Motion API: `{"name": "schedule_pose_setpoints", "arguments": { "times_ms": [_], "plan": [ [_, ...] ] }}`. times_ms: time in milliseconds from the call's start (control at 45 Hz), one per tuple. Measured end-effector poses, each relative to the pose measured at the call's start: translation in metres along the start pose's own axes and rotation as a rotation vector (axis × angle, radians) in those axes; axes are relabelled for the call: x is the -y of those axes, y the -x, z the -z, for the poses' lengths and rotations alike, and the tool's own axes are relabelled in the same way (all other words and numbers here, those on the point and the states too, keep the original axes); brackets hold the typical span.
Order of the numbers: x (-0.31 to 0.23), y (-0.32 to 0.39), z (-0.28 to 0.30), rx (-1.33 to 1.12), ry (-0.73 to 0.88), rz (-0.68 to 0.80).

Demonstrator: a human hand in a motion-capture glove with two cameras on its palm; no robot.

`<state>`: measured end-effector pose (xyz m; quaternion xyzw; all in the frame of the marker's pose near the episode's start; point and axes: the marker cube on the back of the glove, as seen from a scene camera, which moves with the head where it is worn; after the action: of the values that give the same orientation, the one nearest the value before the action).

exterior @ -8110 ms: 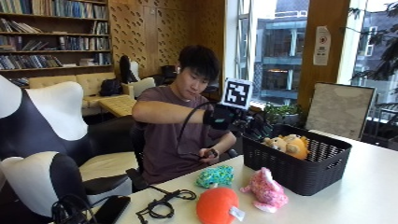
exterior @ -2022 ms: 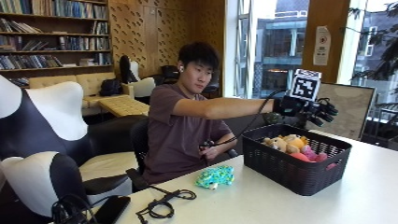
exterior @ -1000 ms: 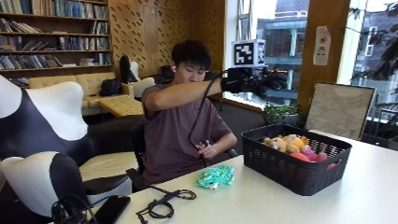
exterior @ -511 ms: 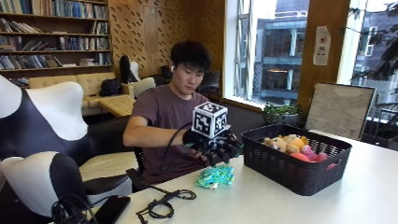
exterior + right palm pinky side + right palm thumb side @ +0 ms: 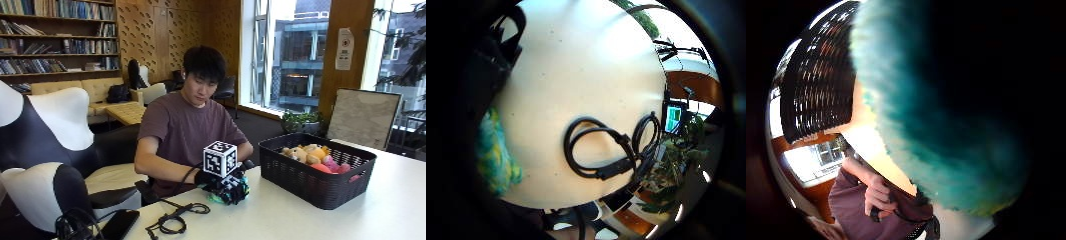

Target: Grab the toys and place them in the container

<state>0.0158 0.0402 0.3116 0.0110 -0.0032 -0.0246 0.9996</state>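
The outside camera faces me from across the bench (image 5: 373, 210). My palm's thumb-side camera sits right against the teal toy (image 5: 946, 125); the little-finger one looks down at the bench, sharing that toy.

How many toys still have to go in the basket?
Just one, by the look of it. Several soft toys already sit in the black plastic basket. The gloved right hand is down over the last one, a fluffy teal and yellow toy on the white table; whether the fingers grip it yet is hidden. It needs lifting and dropping in.
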Motion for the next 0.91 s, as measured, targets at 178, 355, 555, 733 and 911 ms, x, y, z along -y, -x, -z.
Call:
{"name": "schedule_pose_setpoints", "arguments": {
  "times_ms": [178,355,555,733,911],
  "plan": [
    [0.008,0.000,-0.002,0.023,-0.252,0.028],
    [0.036,-0.009,0.017,0.082,-0.083,0.057],
    [0.065,-0.023,0.093,0.098,-0.007,0.009],
    [0.086,-0.002,0.207,0.072,-0.099,0.001],
    [0.102,0.048,0.281,-0.007,-0.192,0.028]
  ]
}}
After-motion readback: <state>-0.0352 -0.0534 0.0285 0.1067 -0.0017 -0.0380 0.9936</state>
